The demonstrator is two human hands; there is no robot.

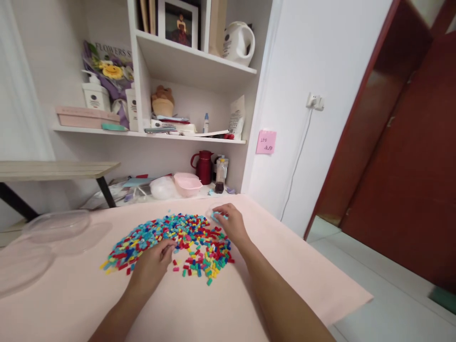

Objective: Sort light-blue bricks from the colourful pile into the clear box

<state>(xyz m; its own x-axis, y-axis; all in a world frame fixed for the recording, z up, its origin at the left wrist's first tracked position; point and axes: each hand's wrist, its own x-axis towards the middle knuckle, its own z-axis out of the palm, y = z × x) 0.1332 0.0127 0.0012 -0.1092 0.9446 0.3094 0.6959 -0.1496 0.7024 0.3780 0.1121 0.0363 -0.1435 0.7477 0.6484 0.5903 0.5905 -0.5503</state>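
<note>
A wide heap of small coloured plastic pieces (167,240), red, blue, yellow and green, lies on the pink table (249,304). My left hand (153,261) rests at the near edge of the heap with its fingers curled, pinching down among the pieces. My right hand (231,222) is at the far right edge of the heap, fingers closed on several light blue pieces (215,216). A small clear dish seems to lie just under those fingers, but it is too faint to be sure.
Clear plastic bowls (57,223) stand on the table's left side. Behind the table are a pink bowl (187,184), a red jug (204,167), a bottle (221,175) and white shelves (192,61). A red door (402,156) stands on the right beyond the table's edge.
</note>
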